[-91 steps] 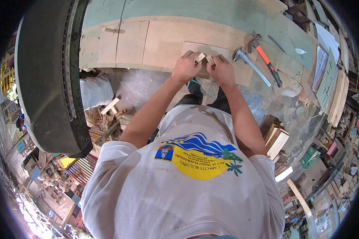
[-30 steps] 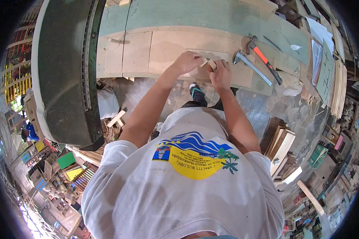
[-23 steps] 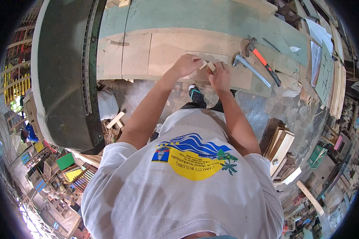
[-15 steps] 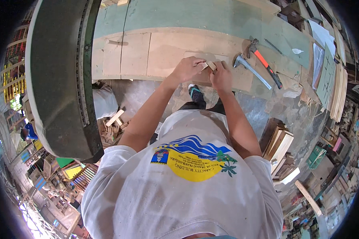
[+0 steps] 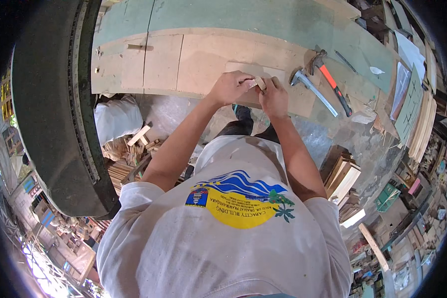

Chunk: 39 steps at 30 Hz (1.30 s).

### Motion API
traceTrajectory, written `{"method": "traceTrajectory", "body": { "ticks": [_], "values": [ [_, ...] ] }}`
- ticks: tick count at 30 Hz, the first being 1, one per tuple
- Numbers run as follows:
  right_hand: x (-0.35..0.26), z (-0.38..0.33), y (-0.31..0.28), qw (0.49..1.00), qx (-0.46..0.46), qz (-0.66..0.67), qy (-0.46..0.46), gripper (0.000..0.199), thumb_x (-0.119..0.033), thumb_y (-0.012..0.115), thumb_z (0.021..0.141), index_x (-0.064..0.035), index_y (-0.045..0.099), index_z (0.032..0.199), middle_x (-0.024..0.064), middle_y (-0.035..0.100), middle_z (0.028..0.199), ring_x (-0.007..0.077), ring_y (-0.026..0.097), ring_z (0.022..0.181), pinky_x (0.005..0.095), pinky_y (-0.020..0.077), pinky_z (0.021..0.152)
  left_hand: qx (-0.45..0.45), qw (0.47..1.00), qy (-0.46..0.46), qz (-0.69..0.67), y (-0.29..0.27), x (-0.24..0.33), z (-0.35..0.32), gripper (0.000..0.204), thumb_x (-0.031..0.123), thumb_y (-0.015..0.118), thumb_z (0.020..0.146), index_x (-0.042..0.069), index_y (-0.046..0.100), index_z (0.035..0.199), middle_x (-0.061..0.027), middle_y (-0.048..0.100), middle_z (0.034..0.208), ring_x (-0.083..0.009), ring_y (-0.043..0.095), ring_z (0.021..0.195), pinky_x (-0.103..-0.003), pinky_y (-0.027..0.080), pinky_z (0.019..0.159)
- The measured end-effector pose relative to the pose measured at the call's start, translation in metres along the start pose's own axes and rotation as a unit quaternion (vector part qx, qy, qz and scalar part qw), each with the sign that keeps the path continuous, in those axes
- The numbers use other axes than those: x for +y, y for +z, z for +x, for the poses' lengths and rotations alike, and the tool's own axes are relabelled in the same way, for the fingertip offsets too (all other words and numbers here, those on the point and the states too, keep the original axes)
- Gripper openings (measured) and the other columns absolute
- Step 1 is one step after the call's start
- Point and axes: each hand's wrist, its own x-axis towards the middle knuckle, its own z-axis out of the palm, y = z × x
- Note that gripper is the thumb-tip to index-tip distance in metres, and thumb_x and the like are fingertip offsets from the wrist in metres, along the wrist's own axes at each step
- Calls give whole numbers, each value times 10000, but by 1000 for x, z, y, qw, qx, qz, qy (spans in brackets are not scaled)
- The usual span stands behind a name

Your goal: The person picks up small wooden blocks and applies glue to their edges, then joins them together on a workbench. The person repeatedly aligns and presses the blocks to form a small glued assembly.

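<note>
Over the near edge of the workbench (image 5: pixel 208 54), my two hands meet in front of me. My right hand (image 5: pixel 273 99) is closed on a small wooden block (image 5: pixel 260 83), pale and about finger-sized. My left hand (image 5: pixel 229 89) pinches a thin, pale pinkish scrap (image 5: pixel 252 83) against the block's left side; whether it is sandpaper or plain paper I cannot tell. The fingers hide part of both pieces. Just beyond the hands a thin flat board (image 5: pixel 263 71) lies on the bench.
Right of my hands lie a metal caliper (image 5: pixel 314 92), a hammer (image 5: pixel 333 82) with an orange and black handle, and a dark pencil-like stick (image 5: pixel 346 62). A large dark green machine part (image 5: pixel 49 109) rises at the left. Stacked wood offcuts (image 5: pixel 343 181) stand on the floor at right.
My view has shifted slightly, so the machine part sits farther left. Both hands keep their grip, and the block has tilted a little between my fingers.
</note>
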Motion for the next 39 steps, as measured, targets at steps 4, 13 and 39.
{"method": "traceTrajectory", "body": {
  "ticks": [4,13,39],
  "values": [
    [5,2,1,1000,-5,0,-11,384,-103,799,822,-99,686,1189,131,632,971,379,683,832,480,575,721,-1,1000,-6,-6,0,3,0,320,215,661,1029,-7,734,1248,-186,746,1122,-235,735,911,-349,583,843],
    [5,12,-9,998,-28,-28,-51,303,-179,827,815,-93,685,1068,85,650,895,314,693,792,426,587,679,23,999,6,-41,3,7,-9,339,186,661,1013,-5,705,1290,-173,716,1155,-296,708,975,-382,568,863],
    [19,14,-4,995,-82,-25,-48,356,-233,847,818,-92,659,1085,92,636,942,315,704,808,418,595,656,15,997,-18,-76,6,3,-9,406,234,661,1007,6,695,1342,-180,651,1262,-354,685,1105,-419,574,949]
  ]
}}
